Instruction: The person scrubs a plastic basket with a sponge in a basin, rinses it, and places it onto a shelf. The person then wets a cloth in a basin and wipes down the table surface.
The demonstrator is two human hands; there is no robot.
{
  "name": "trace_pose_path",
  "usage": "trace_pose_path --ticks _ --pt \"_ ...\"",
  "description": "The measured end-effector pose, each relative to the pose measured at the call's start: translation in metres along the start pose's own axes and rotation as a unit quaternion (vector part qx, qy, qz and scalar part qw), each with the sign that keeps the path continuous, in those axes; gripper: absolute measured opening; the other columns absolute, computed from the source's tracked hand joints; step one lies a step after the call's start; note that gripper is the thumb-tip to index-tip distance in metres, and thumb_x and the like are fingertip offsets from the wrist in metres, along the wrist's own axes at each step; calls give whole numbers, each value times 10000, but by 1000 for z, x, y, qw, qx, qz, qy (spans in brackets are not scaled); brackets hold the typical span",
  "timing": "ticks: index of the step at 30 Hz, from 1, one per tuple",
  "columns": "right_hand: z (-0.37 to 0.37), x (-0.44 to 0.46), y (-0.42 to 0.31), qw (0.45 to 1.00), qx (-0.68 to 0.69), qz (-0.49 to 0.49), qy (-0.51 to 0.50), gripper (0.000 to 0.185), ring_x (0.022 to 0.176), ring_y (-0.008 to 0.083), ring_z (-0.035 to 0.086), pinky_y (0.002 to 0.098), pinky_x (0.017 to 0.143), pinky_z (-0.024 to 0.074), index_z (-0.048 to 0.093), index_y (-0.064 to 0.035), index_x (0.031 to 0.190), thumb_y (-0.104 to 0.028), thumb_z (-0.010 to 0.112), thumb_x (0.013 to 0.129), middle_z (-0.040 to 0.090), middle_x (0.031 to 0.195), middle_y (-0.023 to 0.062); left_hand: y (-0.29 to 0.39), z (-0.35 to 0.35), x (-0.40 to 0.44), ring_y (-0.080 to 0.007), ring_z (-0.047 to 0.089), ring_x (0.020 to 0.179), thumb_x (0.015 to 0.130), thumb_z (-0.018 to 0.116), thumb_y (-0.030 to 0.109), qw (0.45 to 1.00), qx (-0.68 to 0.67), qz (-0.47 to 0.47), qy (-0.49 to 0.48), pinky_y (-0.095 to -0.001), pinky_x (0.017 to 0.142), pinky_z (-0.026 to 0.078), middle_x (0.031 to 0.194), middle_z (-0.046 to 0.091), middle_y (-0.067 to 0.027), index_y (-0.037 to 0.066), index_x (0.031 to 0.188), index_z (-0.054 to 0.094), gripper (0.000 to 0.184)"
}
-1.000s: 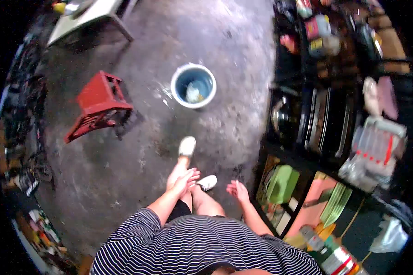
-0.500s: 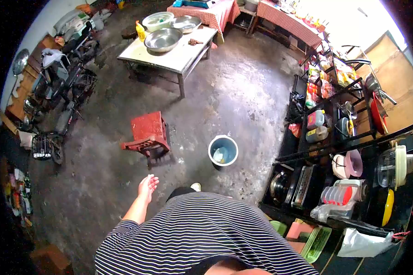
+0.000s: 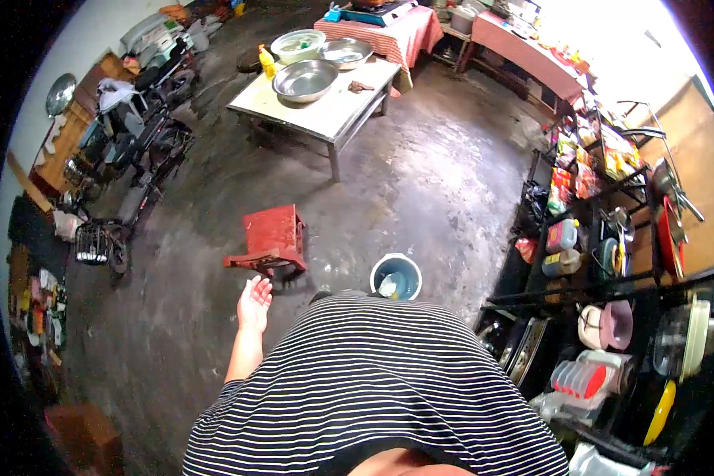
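My left hand (image 3: 255,301) is stretched out at the lower left with its fingers extended and nothing in them. Just beyond the fingertips stands a small red chair (image 3: 274,230) on the floor, its back toward me. Whether the fingers touch it I cannot tell; a narrow gap seems to lie between them. To the right of the chair, a round bucket (image 3: 375,274) with a pale rim stands right in front of my body. Inside it a whitish item (image 3: 388,285) lies at the bottom. My right hand is out of sight.
Ahead is a low table (image 3: 282,117) with metal basins (image 3: 305,82) and a yellow bottle (image 3: 266,61). Black shelves (image 3: 567,293) full of kitchenware and packets run along the right. A motorbike (image 3: 147,163) and a basket (image 3: 94,247) are on the left.
My body has moved forward, closer to the chair and the bucket. My left hand is now nearer the chair's back, still with extended fingers.
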State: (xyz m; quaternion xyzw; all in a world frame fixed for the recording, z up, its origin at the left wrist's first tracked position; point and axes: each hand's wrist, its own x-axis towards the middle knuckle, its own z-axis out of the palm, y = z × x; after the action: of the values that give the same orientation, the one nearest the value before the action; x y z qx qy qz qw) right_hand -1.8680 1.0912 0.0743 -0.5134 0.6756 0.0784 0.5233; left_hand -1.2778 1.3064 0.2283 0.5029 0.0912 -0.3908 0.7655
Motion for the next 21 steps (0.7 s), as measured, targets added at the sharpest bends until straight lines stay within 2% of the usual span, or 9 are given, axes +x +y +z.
trace_pose_path --ticks 8,14,21 --pt "-19 97 -135 997 -57 -44 -27 365 775 267 675 353 681 528 639 6 986 -337 521 939 686 928 190 40 -5 32 -136 602 967 965 522 394 988 -53 85 115 -286 834 442 1070 652 -21 85 1213 586 402" --pt "0 157 -262 994 -77 -68 -29 364 791 279 674 363 697 528 646 4 972 -337 527 930 684 932 195 97 -8 129 -132 589 978 949 545 408 977 -70 101 176 -284 834 425 1065 646 -13 97 1192 600 399" --pt "18 192 -404 993 -79 -91 -18 362 808 292 672 375 716 527 653 3 956 -337 534 921 681 935 202 202 50 268 -125 591 982 949 548 407 984 -48 107 134 -283 850 422 1048 653 -3 111 1184 607 383"
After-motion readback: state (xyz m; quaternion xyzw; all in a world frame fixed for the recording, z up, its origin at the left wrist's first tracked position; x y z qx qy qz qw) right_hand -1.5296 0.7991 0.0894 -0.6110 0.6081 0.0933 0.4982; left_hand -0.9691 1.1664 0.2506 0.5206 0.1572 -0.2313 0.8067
